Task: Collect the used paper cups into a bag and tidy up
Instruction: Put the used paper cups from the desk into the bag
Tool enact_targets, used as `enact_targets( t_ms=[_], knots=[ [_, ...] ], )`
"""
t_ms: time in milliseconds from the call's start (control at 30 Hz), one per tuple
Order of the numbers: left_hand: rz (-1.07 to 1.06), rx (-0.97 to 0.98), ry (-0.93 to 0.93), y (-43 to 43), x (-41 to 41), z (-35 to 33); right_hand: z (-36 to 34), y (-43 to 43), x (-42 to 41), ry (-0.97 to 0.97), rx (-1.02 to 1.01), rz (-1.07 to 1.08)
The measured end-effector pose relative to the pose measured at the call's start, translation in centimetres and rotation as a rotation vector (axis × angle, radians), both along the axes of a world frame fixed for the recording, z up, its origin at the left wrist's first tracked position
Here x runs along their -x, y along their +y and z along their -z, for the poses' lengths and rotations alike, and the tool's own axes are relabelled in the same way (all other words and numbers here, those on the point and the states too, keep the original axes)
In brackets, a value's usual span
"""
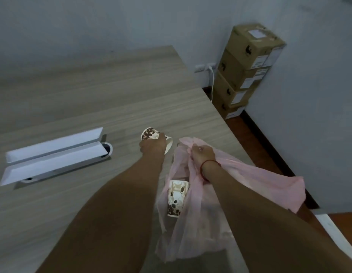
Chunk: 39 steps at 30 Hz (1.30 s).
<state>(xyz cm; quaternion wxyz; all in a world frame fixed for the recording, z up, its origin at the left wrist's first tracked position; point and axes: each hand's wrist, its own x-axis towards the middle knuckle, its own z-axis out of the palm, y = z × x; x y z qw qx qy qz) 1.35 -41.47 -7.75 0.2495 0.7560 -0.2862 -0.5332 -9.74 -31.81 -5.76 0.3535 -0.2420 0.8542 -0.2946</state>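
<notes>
My left hand grips a paper cup printed with brown coffee beans, tipped on its side just left of the bag's mouth. A thin pink plastic bag lies on the wooden table, and my right hand pinches its upper edge, holding it up. A second paper cup with the same print shows through the bag's side, upside down with its rim toward me. A red string circles my right wrist.
A white cable box with two raised lids sits in the table on the left. The table's right edge runs diagonally past the bag. Stacked cardboard boxes stand against the wall, beside a wall socket with a white cable.
</notes>
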Motion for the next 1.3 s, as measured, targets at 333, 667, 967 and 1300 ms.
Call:
enact_targets(
  t_ms=[333, 667, 967, 1300],
  knots=[
    [-0.032, 0.261, -0.049, 9.3, -3.1, -5.0, -6.7, 3.0, -0.6, -0.047, 0.176, 0.035],
    [0.157, 0.468, 0.125, 19.7, -2.0, -11.3, -13.3, 12.2, 0.6, -0.042, 0.317, 0.086],
    [0.335, 0.448, 0.201, 26.1, 0.2, -14.5, -17.9, 16.3, 1.4, -0.022, 0.416, 0.077],
    [0.639, 0.285, -0.025, 22.0, -1.4, -13.5, -17.0, 13.7, 1.1, -0.047, 0.375, 0.08]
  ],
)
